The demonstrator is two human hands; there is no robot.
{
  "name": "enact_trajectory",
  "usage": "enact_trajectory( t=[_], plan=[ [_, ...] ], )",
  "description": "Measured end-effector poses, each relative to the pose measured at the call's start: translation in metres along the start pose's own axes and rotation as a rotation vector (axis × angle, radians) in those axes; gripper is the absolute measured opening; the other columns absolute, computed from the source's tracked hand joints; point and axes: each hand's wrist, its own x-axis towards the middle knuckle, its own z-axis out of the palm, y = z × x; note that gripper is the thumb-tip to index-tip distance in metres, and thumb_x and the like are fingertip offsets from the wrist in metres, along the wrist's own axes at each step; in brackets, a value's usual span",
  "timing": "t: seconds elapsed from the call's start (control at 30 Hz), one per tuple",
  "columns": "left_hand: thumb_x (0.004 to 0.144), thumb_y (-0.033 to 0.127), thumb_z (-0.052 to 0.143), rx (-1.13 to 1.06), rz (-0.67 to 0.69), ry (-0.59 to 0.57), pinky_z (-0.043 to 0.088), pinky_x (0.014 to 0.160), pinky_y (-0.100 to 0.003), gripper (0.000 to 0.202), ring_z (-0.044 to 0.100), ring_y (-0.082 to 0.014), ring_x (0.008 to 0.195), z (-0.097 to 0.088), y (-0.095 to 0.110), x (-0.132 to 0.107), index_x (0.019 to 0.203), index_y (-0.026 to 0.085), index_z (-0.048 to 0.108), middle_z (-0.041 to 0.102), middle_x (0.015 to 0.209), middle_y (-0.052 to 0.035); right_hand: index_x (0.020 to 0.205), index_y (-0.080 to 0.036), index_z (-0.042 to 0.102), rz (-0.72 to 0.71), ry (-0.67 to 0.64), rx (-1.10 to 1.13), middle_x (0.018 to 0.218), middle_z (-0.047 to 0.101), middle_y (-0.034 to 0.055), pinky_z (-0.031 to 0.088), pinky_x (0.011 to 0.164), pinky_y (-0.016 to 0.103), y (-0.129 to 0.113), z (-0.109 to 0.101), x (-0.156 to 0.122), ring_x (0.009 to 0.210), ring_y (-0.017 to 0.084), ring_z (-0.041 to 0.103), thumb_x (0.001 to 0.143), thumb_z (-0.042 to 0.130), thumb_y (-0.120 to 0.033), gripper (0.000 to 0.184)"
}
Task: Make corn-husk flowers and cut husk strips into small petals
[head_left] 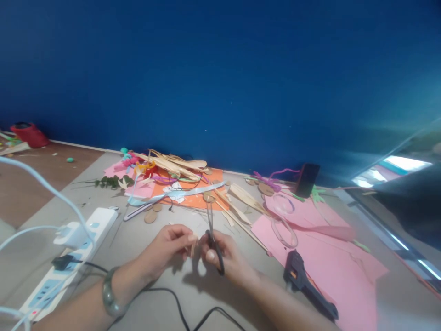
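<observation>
Right of the scissors (211, 233), pink paper (347, 276) is being overlapped by a glue gun (307, 286). The scissors are being gripped by the right hand (229, 258); just left of them, a tan bit (193, 249) is being pinched by the left hand (168, 248). Beyond them, orange paper (216, 176) is being crossed by ribbon (200, 189).

The left hand (167, 250) partly hides a thin strip (193, 248); forearms (79, 299) are cut off.

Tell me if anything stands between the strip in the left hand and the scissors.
Only the fingertips of the right hand visibly do, sitting between the small tan strip in the left hand and the scissors.
</observation>
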Motion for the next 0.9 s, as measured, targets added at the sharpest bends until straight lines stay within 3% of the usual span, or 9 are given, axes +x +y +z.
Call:
enact_trajectory(
  t=[0.13, 0.3, 0.67, 0.9],
  plan=[
    [0.070, 0.034, 0.073, 0.069, 0.108, 0.185, 0.043, 0.043, -0.017, 0.022, 0.054, -0.0088, 0.049, -0.004, -0.001, 0.003, 0.073, 0.014, 0.067, 0.061, 0.059, 0.0001, 0.080, -0.013, 0.057, 0.033, -0.102, -0.100, 0.067, 0.053, 0.0006, 0.037, 0.055, 0.024, 0.005, 0.001, -0.001, 0.060, 0.012, 0.046, 0.073, 0.060, -0.065, 0.053],
    [0.068, 0.030, 0.074, 0.066, 0.144, 0.255, 0.045, 0.045, -0.018, 0.019, 0.054, -0.0083, 0.046, -0.004, -0.003, 0.005, 0.073, 0.015, 0.065, 0.062, 0.053, 0.0015, 0.075, -0.013, 0.056, 0.116, -0.171, -0.143, 0.062, 0.054, 0.0003, 0.036, 0.052, 0.023, 0.009, 0.006, -0.001, 0.056, 0.011, 0.048, 0.074, 0.062, -0.061, 0.049],
    [0.071, 0.031, 0.072, 0.090, 0.156, 0.257, 0.043, 0.043, -0.017, 0.018, 0.055, -0.0089, 0.047, -0.006, -0.003, 0.004, 0.072, 0.015, 0.062, 0.063, 0.054, 0.0013, 0.065, -0.014, 0.052, 0.235, -0.193, -0.079, 0.050, 0.052, -0.0011, 0.030, 0.041, 0.019, 0.013, 0.010, -0.002, 0.043, 0.008, 0.044, 0.070, 0.061, -0.067, 0.053],
    [0.070, 0.030, 0.072, 0.097, 0.168, 0.251, 0.044, 0.046, -0.018, 0.017, 0.055, -0.0089, 0.048, -0.006, -0.002, 0.004, 0.071, 0.015, 0.063, 0.063, 0.054, 0.0009, 0.060, -0.015, 0.052, 0.253, -0.188, -0.036, 0.045, 0.052, -0.0020, 0.028, 0.038, 0.018, 0.016, 0.008, -0.002, 0.039, 0.007, 0.044, 0.071, 0.065, -0.061, 0.049]
  ],
)
